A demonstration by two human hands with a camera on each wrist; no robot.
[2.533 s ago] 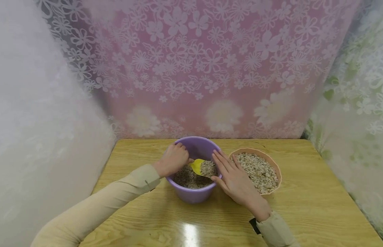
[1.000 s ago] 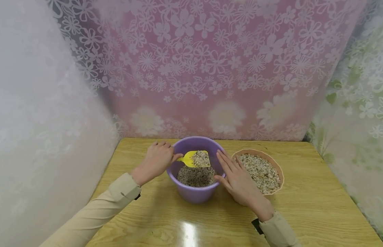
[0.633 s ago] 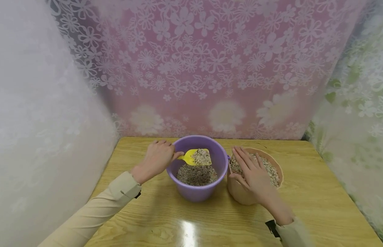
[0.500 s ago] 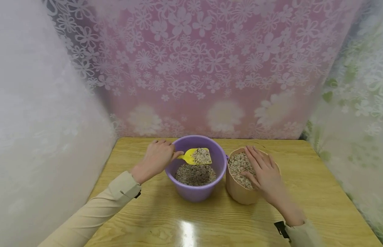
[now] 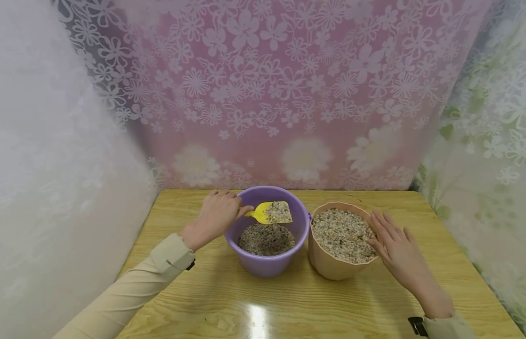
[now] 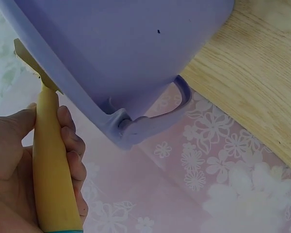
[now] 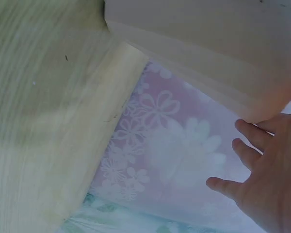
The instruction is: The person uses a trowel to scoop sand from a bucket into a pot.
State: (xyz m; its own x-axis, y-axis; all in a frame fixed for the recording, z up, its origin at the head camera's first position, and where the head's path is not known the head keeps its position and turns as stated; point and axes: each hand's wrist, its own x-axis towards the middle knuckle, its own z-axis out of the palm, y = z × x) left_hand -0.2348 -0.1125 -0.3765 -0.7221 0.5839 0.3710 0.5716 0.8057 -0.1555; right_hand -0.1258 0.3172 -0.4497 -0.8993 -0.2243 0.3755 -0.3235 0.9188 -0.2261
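Observation:
My left hand point(image 5: 214, 217) grips the handle of a small yellow shovel point(image 5: 259, 214), its blade level over the purple bucket point(image 5: 264, 268). A heap of pale, gravel-like grains point(image 5: 279, 212) lies on the blade. Darker-looking grains point(image 5: 267, 241) cover the bucket's bottom. In the left wrist view, fingers and thumb wrap the thick yellow shovel handle point(image 6: 51, 155) beside the bucket's rim. On the right stands a peach pot point(image 5: 330, 264), filled high with similar grains point(image 5: 343, 235). My right hand point(image 5: 402, 256), fingers extended, is at the pot's right rim; the right wrist view shows it beside the pot's wall point(image 7: 208, 53).
Bucket and pot stand close side by side on a wooden table point(image 5: 212, 301). A pink flowered curtain point(image 5: 267, 94) hangs behind the table's back edge. Pale sheets flank it left and right. The bucket's purple carrying handle point(image 6: 160, 121) shows in the left wrist view.
My left hand has lifted the loaded shovel from low in the bucket and drawn it left. My right hand has left the bucket's rim and crossed over the pot to its right side.

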